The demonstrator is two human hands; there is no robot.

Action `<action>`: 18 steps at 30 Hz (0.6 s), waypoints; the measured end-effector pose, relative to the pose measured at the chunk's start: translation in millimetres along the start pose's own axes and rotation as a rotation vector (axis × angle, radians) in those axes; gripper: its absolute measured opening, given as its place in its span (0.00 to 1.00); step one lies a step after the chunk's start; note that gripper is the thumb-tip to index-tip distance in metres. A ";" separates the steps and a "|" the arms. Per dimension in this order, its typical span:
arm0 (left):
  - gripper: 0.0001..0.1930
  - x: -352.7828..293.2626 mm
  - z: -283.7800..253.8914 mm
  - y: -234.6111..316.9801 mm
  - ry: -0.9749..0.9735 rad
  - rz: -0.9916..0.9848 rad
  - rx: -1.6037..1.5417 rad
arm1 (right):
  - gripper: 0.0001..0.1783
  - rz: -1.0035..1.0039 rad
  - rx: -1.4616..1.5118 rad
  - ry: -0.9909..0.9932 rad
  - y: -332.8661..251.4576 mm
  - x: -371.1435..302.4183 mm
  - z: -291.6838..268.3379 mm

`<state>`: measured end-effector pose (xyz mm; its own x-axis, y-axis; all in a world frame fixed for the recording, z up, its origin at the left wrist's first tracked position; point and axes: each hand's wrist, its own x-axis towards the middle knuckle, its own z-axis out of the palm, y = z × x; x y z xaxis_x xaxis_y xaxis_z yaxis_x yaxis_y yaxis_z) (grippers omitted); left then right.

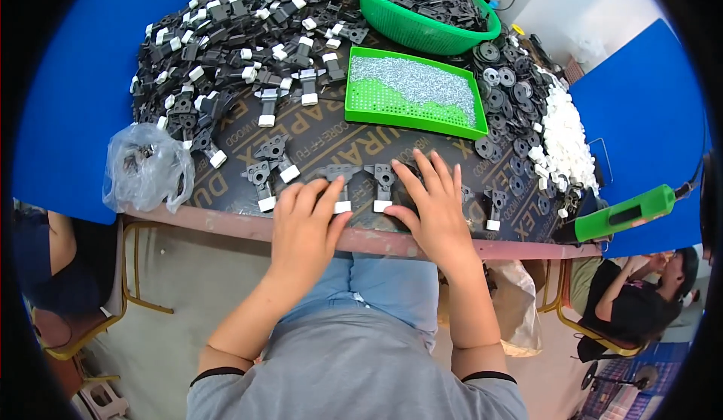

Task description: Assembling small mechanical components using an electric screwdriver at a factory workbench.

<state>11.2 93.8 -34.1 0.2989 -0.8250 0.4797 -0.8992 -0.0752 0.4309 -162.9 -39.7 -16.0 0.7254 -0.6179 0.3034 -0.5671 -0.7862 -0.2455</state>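
My left hand [307,220] rests near the table's front edge with its fingers bent and apart. Its index finger and thumb lie against a black plastic part with a white cap [343,207], which the hand partly covers. My right hand [437,213] is spread open, its thumb tip beside the white cap of a second black part [382,183] lying flat. Left of my hands lie two similar capped parts, one nearer [260,183] and one a little farther [277,155]. Another capped part [494,207] lies right of my right hand.
A large heap of black parts [226,43] fills the back left. Beyond my hands stand a green tray [478,128] of small metal pieces and a green basket [422,39]. Black discs [501,81], white caps [568,141], a green electric screwdriver [625,213] and a plastic bag [147,168] flank them.
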 end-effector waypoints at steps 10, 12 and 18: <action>0.34 24.5 -19.8 -52.4 0.027 -0.158 0.366 | 0.26 0.080 0.027 0.128 19.9 -7.1 -7.6; 0.34 24.5 -17.3 -53.1 -0.099 -0.121 0.291 | 0.24 0.100 -0.071 0.091 18.3 -15.6 -1.8; 0.36 31.0 -25.0 -37.6 -0.158 -0.006 0.147 | 0.23 0.142 -0.010 0.173 15.2 -14.9 9.9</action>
<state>62.3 85.1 -16.3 0.2607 -0.9009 0.3471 -0.9381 -0.1515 0.3115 -178.5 -42.4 -33.3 0.5604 -0.7137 0.4203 -0.6631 -0.6906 -0.2886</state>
